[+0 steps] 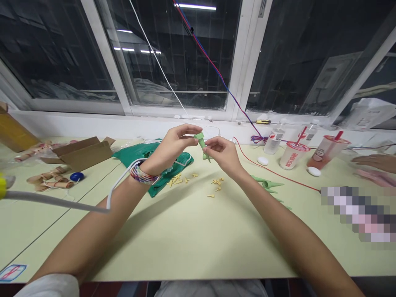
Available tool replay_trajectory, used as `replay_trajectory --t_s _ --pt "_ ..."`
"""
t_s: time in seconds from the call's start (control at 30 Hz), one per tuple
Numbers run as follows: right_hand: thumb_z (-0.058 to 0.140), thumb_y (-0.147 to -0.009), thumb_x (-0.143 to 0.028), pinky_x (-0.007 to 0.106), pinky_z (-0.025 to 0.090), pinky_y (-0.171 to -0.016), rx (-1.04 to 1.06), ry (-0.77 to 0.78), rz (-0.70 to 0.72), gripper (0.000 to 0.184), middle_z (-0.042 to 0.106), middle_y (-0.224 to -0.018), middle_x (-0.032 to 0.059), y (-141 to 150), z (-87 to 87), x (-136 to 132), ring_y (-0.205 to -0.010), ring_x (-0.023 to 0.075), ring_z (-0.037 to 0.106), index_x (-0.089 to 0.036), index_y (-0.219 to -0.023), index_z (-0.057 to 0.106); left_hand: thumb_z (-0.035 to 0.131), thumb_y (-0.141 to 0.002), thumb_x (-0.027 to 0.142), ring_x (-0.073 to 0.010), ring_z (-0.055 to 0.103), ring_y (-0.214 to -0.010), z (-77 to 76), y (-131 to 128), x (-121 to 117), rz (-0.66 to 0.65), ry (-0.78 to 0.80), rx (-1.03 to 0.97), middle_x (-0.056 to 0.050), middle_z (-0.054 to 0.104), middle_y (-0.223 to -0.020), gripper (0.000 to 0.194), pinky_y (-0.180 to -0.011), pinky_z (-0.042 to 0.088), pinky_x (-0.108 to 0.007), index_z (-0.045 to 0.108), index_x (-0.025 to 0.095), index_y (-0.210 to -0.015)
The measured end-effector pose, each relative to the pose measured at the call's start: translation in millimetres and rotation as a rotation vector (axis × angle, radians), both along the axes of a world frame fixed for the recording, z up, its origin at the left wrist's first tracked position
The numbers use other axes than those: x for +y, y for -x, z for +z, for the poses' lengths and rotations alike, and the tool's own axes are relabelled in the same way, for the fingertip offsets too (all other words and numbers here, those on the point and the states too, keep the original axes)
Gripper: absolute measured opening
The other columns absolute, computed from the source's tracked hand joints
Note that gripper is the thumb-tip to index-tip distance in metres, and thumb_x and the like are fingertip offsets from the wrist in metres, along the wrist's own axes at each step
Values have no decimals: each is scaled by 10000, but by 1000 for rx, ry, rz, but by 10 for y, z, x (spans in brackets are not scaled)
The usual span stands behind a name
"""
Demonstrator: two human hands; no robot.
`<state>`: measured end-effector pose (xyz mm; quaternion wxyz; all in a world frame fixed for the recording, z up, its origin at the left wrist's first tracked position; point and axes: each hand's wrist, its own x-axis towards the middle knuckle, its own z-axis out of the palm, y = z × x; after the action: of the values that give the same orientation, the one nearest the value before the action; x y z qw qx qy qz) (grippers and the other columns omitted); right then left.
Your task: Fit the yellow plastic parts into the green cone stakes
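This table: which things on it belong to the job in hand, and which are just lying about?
Likely part of the job:
green piece, held by the left hand and right hand
small yellow pieces
loose green cones

Likely just lying about:
drink cups
cardboard box
blue ball

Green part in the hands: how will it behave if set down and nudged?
Probably stiff: the green part shows no sag between the left hand and right hand. Its wide top and narrow tip suggest it could roll in an arc. Likely light, being small.
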<state>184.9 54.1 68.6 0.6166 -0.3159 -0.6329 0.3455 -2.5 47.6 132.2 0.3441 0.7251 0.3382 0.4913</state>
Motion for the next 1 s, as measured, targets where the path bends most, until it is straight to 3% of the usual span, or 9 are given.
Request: replay_trajectory --t_s 0.23,0.47,0.7,0.77,0.87,0.93,1.0 --pt "836 -713 -344 314 541 -728 12 -16 -72 292 637 -843 -4 122 12 58 -775 160 617 -217 -939 701 911 -737 315 -271 741 -1087 -28 -27 -3 -52 126 -231 -118 779 -1129 423 -988 585 -430 722 191 -1094" --pt "829 -715 -320 301 486 -677 -21 -8 -54 239 622 -769 -26 157 35 42 -710 146 581 -217 -831 648 939 -746 398 -275 755 -1054 -44 10 46 -69 71 -183 -109 811 -1070 479 -1005 587 -455 758 206 -1146" --pt "815 -776 -380 320 526 -735 -44 -14 49 253 667 -809 -4 162 21 8 -771 174 637 -213 -911 681 947 -709 420 -270 750 -1010 -8 -11 33 -31 108 -196 -87 790 -969 497 -969 602 -448 751 185 -1100" --pt "749 -857 -367 324 532 -767 -145 -38 44 211 701 -874 16 139 -29 12 -834 187 665 -212 -985 685 955 -685 403 -257 742 -1023 3 -19 43 73 41 -320 -56 776 -991 528 -912 619 -416 692 220 -1105" --pt "631 -934 -245 351 516 -848 -567 -70 -53 130 743 -996 66 120 -170 16 -984 229 680 -201 -1026 711 946 -694 382 -242 723 -1064 13 -10 71 217 -67 -466 -33 751 -1051 553 -859 619 -375 614 267 -1120" --pt "609 -947 -223 377 503 -875 -863 -23 -129 181 747 -1063 111 144 -301 18 -1075 277 669 -183 -1067 738 938 -708 388 -242 713 -1090 16 0 83 240 -93 -480 -39 743 -1066 541 -863 608 -365 605 273 -1119" --pt "600 -974 -276 394 504 -872 -1014 63 -168 259 739 -1134 154 195 -440 21 -1132 316 661 -160 -1150 749 932 -715 414 -248 705 -1105 14 1 83 229 -87 -462 -47 742 -1066 526 -879 598 -370 625 272 -1117"
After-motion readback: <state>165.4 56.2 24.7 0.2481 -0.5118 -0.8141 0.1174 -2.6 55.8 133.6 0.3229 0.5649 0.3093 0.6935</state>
